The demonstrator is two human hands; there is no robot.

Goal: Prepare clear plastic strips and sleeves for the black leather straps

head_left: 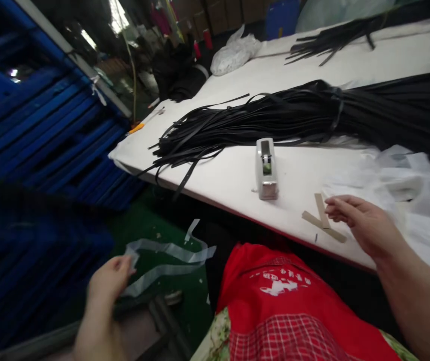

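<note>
At the lower left, away from the table, my left hand (110, 275) is closed on a translucent white strip (162, 249). Lengths of the strip hang in loose curves over the green floor. My right hand (361, 218) is over the table's front edge with thumb and fingertips pinched together; whatever they hold, if anything, is too small to make out. Beside those fingertips lie two tan strips (322, 210), one crossing the other. A grey tape dispenser (266, 170) stands further left on the white table (222, 175).
A long bundle of black straps (260, 118) lies across the table, some ends hanging over its edge. Crumpled white material (399, 185) is heaped at right. More black straps (335, 40) and a clear plastic bag (235, 52) lie further back. Blue slatted racks (49, 130) stand left.
</note>
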